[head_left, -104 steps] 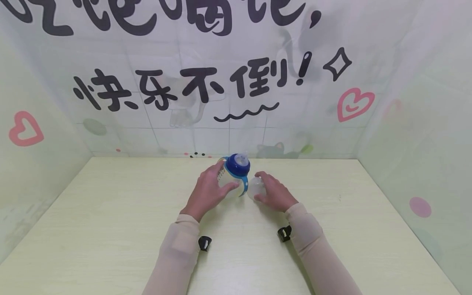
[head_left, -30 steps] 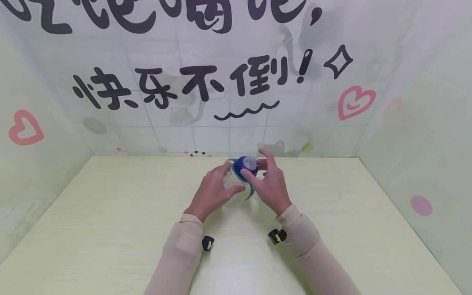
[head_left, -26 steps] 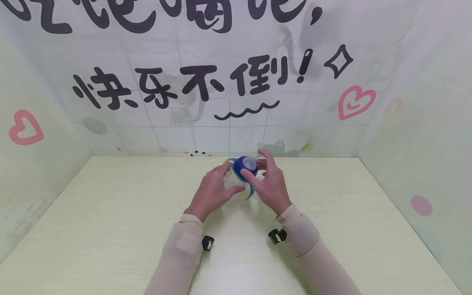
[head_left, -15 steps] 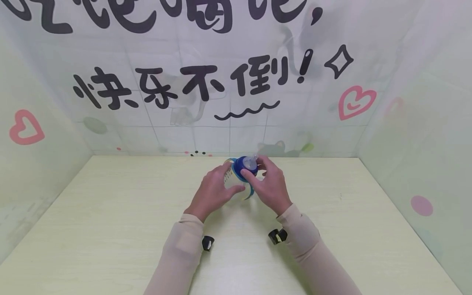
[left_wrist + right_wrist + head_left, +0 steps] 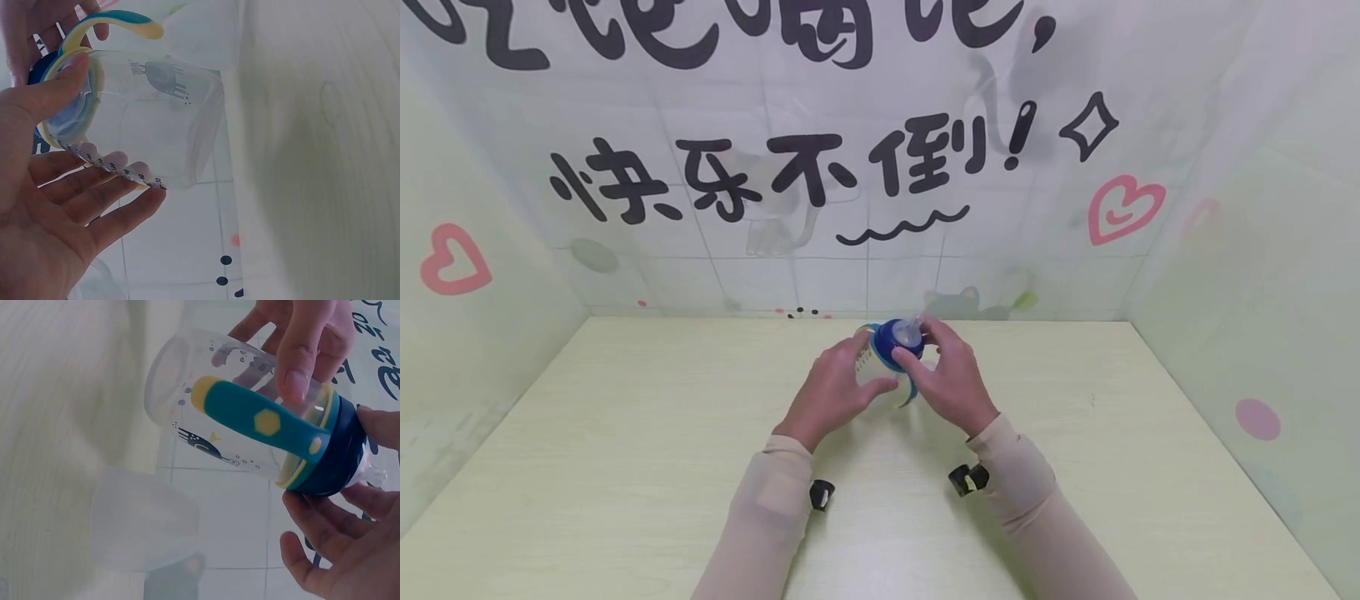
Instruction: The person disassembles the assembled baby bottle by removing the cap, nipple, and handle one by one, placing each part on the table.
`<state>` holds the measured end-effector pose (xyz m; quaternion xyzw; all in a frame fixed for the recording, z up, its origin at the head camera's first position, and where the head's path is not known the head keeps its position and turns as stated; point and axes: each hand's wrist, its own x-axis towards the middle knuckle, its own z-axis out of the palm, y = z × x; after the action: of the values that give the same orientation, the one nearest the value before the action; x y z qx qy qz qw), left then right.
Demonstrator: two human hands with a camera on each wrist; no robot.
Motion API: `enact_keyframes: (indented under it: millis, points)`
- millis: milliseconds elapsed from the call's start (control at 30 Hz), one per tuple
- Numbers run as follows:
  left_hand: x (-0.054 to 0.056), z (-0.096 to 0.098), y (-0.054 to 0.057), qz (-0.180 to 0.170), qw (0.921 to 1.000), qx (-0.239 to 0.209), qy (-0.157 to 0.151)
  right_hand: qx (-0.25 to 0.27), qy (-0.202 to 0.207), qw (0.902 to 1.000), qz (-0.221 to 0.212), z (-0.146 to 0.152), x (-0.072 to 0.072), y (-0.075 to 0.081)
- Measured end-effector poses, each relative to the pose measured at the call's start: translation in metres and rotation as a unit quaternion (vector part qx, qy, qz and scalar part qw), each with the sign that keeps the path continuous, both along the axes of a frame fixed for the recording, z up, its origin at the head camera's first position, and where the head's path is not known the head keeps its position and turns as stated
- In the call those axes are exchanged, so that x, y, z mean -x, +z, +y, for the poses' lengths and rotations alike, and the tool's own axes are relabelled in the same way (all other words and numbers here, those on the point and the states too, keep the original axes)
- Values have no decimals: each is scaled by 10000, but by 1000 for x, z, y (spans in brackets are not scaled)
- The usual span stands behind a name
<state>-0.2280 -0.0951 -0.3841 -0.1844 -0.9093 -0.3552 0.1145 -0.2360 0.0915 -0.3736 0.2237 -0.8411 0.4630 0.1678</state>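
A clear baby bottle (image 5: 871,368) is tilted to the right between both hands, above the table. It has printed animal figures, a blue screw collar (image 5: 337,450), a clear teat (image 5: 907,333) and teal handles with yellow ends (image 5: 256,419). My left hand (image 5: 831,387) grips the bottle's body, thumb on the near side and fingers round the far side. With thumb and fingers, my right hand (image 5: 953,379) holds the blue collar around the teat. A translucent cap (image 5: 144,519) stands on the table beside the bottle, mostly hidden by the right hand in the head view.
The pale wooden table (image 5: 662,467) ends at a printed back curtain (image 5: 737,283) just behind the bottle. Fabric walls with hearts and dots stand at the left and right. Each forearm wears a small black camera.
Earlier, my right hand held the translucent cap beside the bottle; it has let go and moved onto the blue collar. Its raised index finger has come down toward the teat. My left hand keeps its grip.
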Motion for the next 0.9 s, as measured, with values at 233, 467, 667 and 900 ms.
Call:
enact_keyframes:
  millis: [233,467,667,900]
  points:
    - [0,-4,1,-215,9997,35,-60,-137,505,9986,23,7,1,3]
    - [1,-6,1,-98,9996,-61,-255,-109,832,9965,24,10,3,3]
    - [1,-7,1,-126,9995,-100,-287,-28,769,9970,-27,10,2,5]
    - [2,-6,1,-210,9995,-112,-226,72,366,9992,-171,7,1,4]
